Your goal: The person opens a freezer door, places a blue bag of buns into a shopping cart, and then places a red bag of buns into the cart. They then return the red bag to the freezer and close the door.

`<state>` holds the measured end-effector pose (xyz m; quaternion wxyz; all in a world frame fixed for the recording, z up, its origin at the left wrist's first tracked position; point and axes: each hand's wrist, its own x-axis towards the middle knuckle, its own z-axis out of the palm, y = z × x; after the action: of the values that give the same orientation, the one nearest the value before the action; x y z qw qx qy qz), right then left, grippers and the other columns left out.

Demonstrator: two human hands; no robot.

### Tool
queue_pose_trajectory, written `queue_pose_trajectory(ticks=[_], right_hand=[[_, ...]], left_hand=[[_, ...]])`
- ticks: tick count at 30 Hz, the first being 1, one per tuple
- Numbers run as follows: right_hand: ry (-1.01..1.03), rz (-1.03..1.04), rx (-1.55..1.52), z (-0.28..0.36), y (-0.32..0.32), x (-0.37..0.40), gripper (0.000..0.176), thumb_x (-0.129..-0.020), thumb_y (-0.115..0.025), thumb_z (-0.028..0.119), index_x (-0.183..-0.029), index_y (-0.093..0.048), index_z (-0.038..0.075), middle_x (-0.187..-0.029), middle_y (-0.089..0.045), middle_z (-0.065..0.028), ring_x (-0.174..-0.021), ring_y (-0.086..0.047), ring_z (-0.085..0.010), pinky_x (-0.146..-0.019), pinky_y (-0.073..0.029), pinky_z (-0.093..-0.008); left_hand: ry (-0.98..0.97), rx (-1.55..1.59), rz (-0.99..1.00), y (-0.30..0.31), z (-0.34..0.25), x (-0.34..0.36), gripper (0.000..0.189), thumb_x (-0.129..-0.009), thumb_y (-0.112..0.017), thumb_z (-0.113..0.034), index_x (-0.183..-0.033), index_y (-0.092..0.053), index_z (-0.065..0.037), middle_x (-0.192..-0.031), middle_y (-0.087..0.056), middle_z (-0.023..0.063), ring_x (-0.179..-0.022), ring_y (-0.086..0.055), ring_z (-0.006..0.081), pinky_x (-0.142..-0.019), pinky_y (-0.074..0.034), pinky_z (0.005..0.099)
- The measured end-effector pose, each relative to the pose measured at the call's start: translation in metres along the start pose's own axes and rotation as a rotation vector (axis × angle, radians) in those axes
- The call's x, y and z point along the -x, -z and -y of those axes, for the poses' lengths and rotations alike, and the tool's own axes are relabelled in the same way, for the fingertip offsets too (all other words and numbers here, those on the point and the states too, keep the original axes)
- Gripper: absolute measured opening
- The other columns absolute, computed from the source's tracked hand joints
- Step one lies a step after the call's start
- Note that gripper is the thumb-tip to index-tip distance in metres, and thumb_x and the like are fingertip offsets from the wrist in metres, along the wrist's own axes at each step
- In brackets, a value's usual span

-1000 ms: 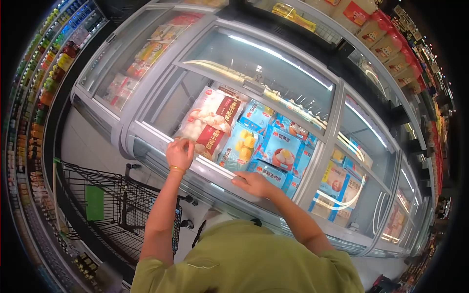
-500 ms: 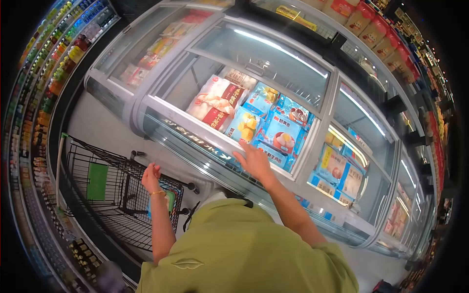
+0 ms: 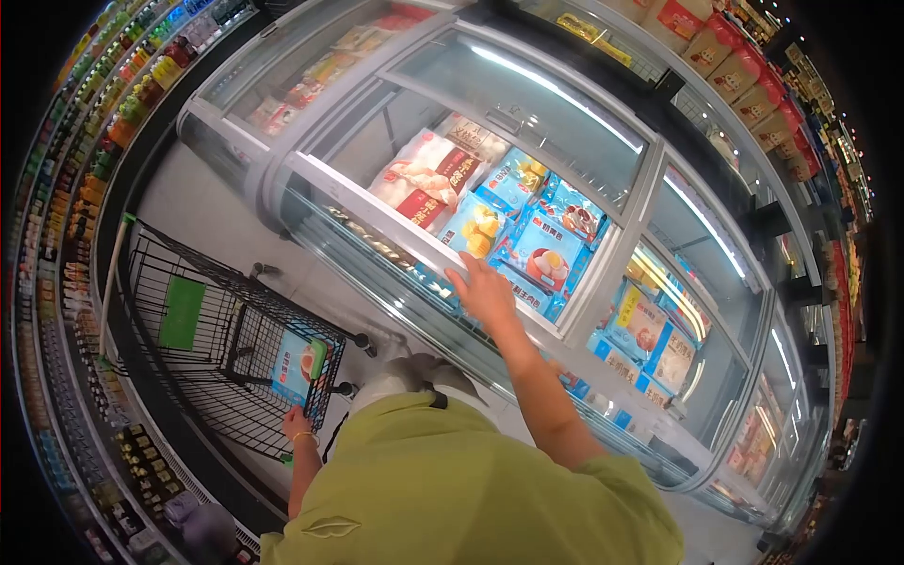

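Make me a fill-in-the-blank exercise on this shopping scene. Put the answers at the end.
1. The hand on the freezer's front rim is the person's ____ one.
2. A bracelet is on the person's ____ wrist.
3. The flat panel on the cart is colored ____.
4. The package inside the cart is mostly ____ in color.

Missing words: right; left; green; blue.

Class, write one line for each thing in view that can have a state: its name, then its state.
Lid: slid open
Freezer: open, stocked
Light: on
Cart: upright, loaded
Blue pack: in the cart
Left hand: at the blue pack, grip unclear
Right hand: open, at the freezer's edge
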<state>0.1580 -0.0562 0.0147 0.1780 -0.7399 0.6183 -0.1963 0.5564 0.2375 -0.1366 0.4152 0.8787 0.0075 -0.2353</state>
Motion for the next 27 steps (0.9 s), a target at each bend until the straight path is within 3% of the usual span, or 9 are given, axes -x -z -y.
queue_pose_trajectory(ticks=[2, 4, 7, 10, 17, 20, 22, 24, 27], right_hand=[[-0.007, 0.006, 0.006, 0.0, 0.002, 0.001, 0.05, -0.089, -0.051, 0.045, -0.118, -0.054, 0.004, -0.11, -0.06, -0.0219, -0.095, -0.061, -0.0356, -0.079, -0.05, -0.0434], [-0.012, 0.005, -0.002, 0.003, -0.001, 0.0, 0.05, -0.089, -0.05, 0.045, -0.118, -0.054, 0.004, -0.112, -0.06, -0.0221, -0.097, -0.061, -0.0358, -0.08, -0.049, -0.0435], [-0.033, -0.002, 0.001, 0.003, -0.001, 0.0, 0.049, -0.089, -0.05, 0.045, -0.118, -0.054, 0.005, -0.111, -0.06, -0.0203, -0.098, -0.06, -0.035, -0.081, -0.049, -0.0433], [-0.078, 0.042, 0.017, 0.008, 0.001, 0.002, 0.048, -0.089, -0.05, 0.045, -0.118, -0.055, 0.007, -0.111, -0.061, -0.0183, -0.098, -0.06, -0.0337, -0.081, -0.049, -0.0428], [-0.103, -0.057, 0.092, 0.008, -0.009, 0.001, 0.045, -0.091, -0.044, 0.048, -0.116, -0.059, 0.014, -0.105, -0.064, -0.0154, -0.09, -0.063, -0.0312, -0.076, -0.049, -0.0432], [-0.246, -0.039, -0.004, 0.017, -0.003, -0.002, 0.042, -0.091, -0.044, 0.049, -0.108, -0.064, 0.016, -0.095, -0.066, -0.0156, -0.084, -0.064, -0.0324, -0.072, -0.049, -0.0434], [-0.295, -0.095, 0.042, 0.018, -0.007, -0.004, 0.039, -0.09, -0.047, 0.046, -0.101, -0.067, 0.014, -0.088, -0.066, -0.0173, -0.082, -0.063, -0.0349, -0.073, -0.048, -0.0429], [-0.321, -0.152, 0.077, 0.017, -0.011, -0.003, 0.039, -0.09, -0.048, 0.046, -0.096, -0.069, 0.014, -0.085, -0.066, -0.0171, -0.079, -0.063, -0.0346, -0.069, -0.049, -0.0431], [-0.341, -0.174, 0.168, 0.022, -0.012, -0.003, 0.039, -0.089, -0.048, 0.046, -0.091, -0.07, 0.013, -0.079, -0.066, -0.0165, -0.075, -0.063, -0.0342, -0.066, -0.049, -0.043]], left_hand=[[0.133, 0.151, 0.049, 0.0, -0.002, -0.01, 0.023, -0.08, -0.065, -0.02, -0.097, -0.064, -0.004, -0.088, -0.063, 0.0074, -0.07, -0.057, 0.0154, -0.055, -0.05, 0.0281], [0.165, 0.08, 0.036, -0.003, -0.023, -0.001, 0.023, -0.08, -0.065, -0.02, -0.097, -0.065, -0.005, -0.088, -0.062, 0.0069, -0.072, -0.058, 0.0158, -0.056, -0.051, 0.0284], [0.191, -0.084, 0.239, -0.004, -0.053, 0.016, 0.018, -0.083, -0.061, -0.019, -0.095, -0.063, -0.006, -0.092, -0.062, 0.0044, -0.08, -0.058, 0.016, -0.062, -0.053, 0.0301], [0.262, -0.056, 0.324, 0.002, -0.069, 0.023, 0.017, -0.084, -0.06, -0.017, -0.096, -0.064, -0.006, -0.094, -0.062, 0.0041, -0.085, -0.058, 0.0153, -0.063, -0.053, 0.0313], [0.379, 0.041, 0.546, 0.024, -0.046, -0.024, 0.017, -0.087, -0.056, -0.023, -0.094, -0.06, -0.007, -0.092, -0.064, 0.0049, -0.079, -0.062, 0.0152, -0.056, -0.049, 0.0259], [0.424, 0.223, 0.644, 0.022, -0.004, -0.064, 0.02, -0.089, -0.055, -0.022, -0.093, -0.059, -0.004, -0.091, -0.065, 0.0067, -0.073, -0.063, 0.0158, -0.054, -0.048, 0.0251], [0.435, 0.032, 0.473, 0.028, -0.027, -0.044, 0.022, -0.087, -0.056, -0.018, -0.097, -0.058, 0.001, -0.089, -0.063, 0.0098, -0.073, -0.062, 0.0207, -0.056, -0.051, 0.0275], [0.515, 0.244, 0.442, 0.019, 0.022, -0.079, 0.023, -0.085, -0.06, -0.016, -0.099, -0.058, 0.002, -0.09, -0.062, 0.0122, -0.074, -0.061, 0.0228, -0.057, -0.051, 0.0288], [0.528, 0.199, 0.481, 0.027, 0.018, -0.072, 0.023, -0.083, -0.064, -0.016, -0.096, -0.059, 0.001, -0.09, -0.061, 0.0129, -0.072, -0.06, 0.023, -0.057, -0.051, 0.0296]])
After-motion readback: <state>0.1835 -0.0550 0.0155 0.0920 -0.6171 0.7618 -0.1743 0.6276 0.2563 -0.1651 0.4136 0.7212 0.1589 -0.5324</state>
